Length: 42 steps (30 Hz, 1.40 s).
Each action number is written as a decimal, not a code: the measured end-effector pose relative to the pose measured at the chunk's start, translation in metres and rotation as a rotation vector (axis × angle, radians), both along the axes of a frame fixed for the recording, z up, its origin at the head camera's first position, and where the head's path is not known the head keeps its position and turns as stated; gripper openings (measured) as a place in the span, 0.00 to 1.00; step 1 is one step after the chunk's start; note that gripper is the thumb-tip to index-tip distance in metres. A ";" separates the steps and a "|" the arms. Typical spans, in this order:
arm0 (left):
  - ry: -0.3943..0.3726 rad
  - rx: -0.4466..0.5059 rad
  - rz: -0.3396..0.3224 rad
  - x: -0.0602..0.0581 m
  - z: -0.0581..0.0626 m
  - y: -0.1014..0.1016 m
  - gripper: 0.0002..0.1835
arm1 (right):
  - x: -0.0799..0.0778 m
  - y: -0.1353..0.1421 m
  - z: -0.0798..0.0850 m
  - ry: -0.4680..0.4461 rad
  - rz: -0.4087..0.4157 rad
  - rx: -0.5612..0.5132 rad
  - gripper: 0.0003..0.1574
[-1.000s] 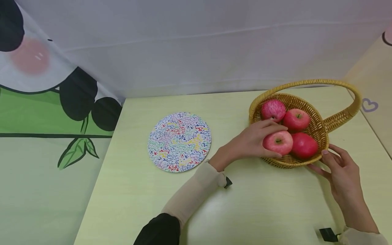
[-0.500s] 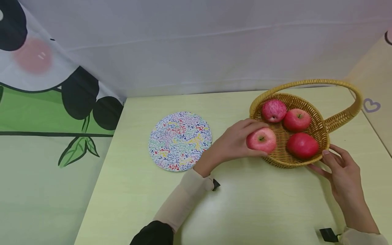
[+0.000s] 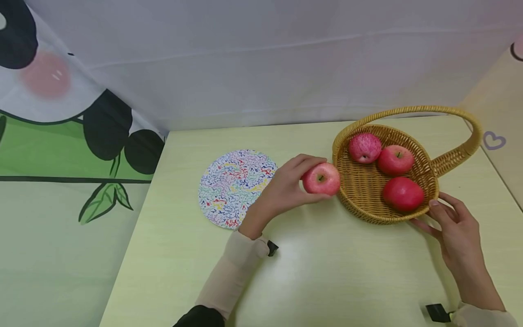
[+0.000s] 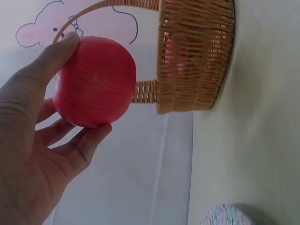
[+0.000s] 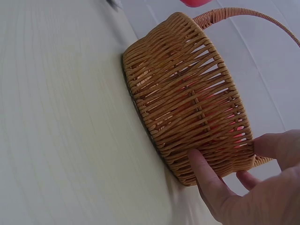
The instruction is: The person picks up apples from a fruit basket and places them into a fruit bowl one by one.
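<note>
My left hand (image 3: 288, 186) grips a pinkish-red apple (image 3: 321, 179) between thumb and fingers, in the air just left of the wicker basket (image 3: 363, 209). In the left wrist view the apple (image 4: 96, 82) hides part of the fingers, and the basket (image 4: 194, 56) stands beyond it. Three more apples lie in the basket: a streaked one (image 3: 365, 147) at the back, one with a stem showing (image 3: 395, 160), and a deeper red one (image 3: 403, 194) in front. My right hand (image 3: 459, 236) touches the basket's right front side, its fingers spread against the rim and woven wall (image 5: 187, 108).
A round mat (image 3: 233, 190) with a multicoloured squiggle pattern lies to the left, partly covered by my left hand. The basket's tall handle (image 3: 425, 109) arches over its back right. A pale cloth wall (image 3: 286, 81) stands behind the light table (image 3: 318, 281).
My left hand has lifted the apple out of the basket and carried it left, past the rim. The right hand and the basket have stayed in place.
</note>
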<state>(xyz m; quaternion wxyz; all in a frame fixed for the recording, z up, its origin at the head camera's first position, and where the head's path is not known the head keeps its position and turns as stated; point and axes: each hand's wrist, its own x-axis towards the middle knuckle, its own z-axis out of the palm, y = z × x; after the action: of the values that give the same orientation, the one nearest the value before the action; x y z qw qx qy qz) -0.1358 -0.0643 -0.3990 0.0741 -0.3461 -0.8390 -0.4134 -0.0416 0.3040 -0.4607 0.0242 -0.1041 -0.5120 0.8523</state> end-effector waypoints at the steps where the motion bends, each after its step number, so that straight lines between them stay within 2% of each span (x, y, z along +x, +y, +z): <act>1: -0.005 0.008 0.011 0.000 0.000 -0.003 0.39 | 0.000 0.000 0.000 0.001 0.000 0.002 0.29; 13: -0.111 0.039 0.175 -0.003 -0.006 -0.037 0.38 | 0.000 0.001 0.000 -0.012 0.000 0.034 0.30; 19: -0.107 0.037 0.271 -0.004 -0.009 -0.049 0.38 | 0.001 0.001 0.001 -0.019 0.001 0.041 0.30; 25: -0.118 0.062 0.340 -0.005 -0.014 -0.063 0.38 | 0.000 0.001 0.000 -0.021 -0.003 0.051 0.30; 32: -0.126 0.044 0.446 -0.008 -0.019 -0.083 0.39 | -0.001 0.002 0.000 -0.027 0.003 0.066 0.31; 42: -0.185 0.050 0.539 -0.011 -0.024 -0.112 0.40 | 0.001 0.004 -0.002 -0.045 0.000 0.057 0.32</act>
<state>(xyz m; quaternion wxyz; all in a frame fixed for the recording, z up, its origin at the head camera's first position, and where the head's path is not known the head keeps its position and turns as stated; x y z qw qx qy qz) -0.1469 -0.1766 -0.4233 0.1130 -0.0693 -0.8936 -0.4289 -0.0409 0.3077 -0.4626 0.0157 -0.1227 -0.5366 0.8347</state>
